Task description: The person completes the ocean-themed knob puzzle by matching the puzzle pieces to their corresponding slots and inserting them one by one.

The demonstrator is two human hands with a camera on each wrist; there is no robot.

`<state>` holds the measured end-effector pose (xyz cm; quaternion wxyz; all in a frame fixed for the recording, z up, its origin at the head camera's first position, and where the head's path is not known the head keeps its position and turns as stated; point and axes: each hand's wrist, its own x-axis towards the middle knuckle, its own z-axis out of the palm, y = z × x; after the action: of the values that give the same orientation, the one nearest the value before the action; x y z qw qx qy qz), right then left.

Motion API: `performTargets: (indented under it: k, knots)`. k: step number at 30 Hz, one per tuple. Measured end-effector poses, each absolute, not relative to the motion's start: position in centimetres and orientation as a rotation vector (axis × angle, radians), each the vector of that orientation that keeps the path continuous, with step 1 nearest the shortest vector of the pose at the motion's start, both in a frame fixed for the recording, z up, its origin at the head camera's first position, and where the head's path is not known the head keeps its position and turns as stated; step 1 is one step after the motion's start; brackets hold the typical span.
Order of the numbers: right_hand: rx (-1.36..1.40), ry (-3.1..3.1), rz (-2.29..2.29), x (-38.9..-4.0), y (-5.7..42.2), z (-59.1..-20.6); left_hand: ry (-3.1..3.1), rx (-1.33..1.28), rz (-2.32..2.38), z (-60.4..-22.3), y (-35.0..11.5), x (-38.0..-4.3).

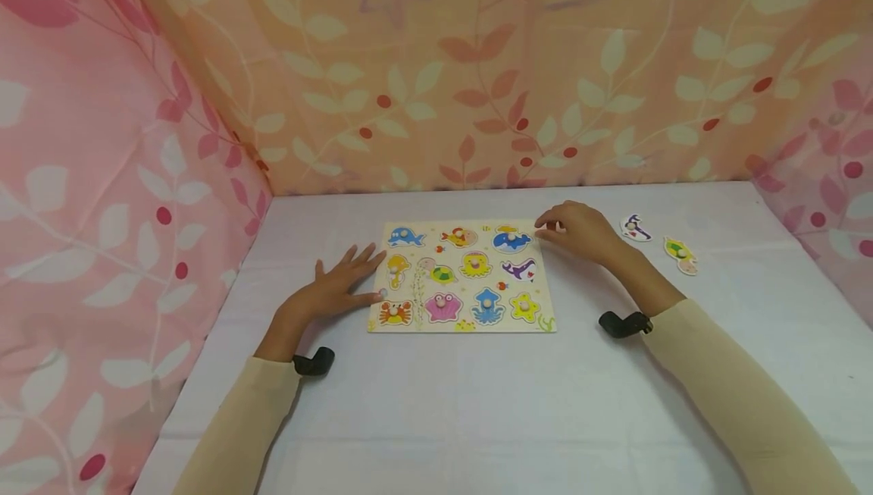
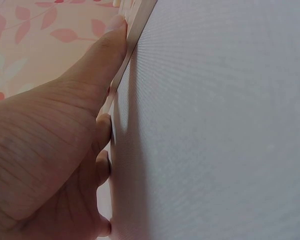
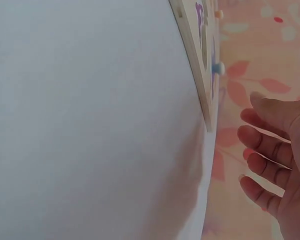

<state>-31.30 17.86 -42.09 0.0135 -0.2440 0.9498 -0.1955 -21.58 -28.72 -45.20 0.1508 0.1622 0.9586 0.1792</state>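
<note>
A wooden knob puzzle board with sea-animal pieces lies on the white table. My left hand rests at its left edge, fingers spread, thumb on the rim; the left wrist view shows the thumb along the board's side. By the far right corner hovers my right hand, its fingers loosely bent around nothing, close to the blue whale piece. In the right wrist view those fingers stand apart from the board. The turtle slot and purple animal slot show printed pictures without knobs.
Two loose pieces lie on the table right of the right hand: a purple sea-animal piece and a green and yellow turtle piece. Leaf-patterned cloth rises behind the table and at both sides. Each wrist wears a black camera mount.
</note>
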Motion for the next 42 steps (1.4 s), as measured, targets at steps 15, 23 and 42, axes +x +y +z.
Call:
performTargets:
  k: [15,23,42]
  knots:
    - [-0.783,3.164,-0.582,-28.2,27.1,-40.2,2.76,0.477,0.516,-44.9,-28.6,-21.4]
    - [-0.623,3.174,-0.51,-27.2,32.9,-40.4,2.745,0.472,0.525,-44.9,-28.5,-21.3]
    - [-0.503,3.138,-0.405,-26.9,39.2,-43.2,2.755,0.483,0.539,-44.9,-28.7,-21.4]
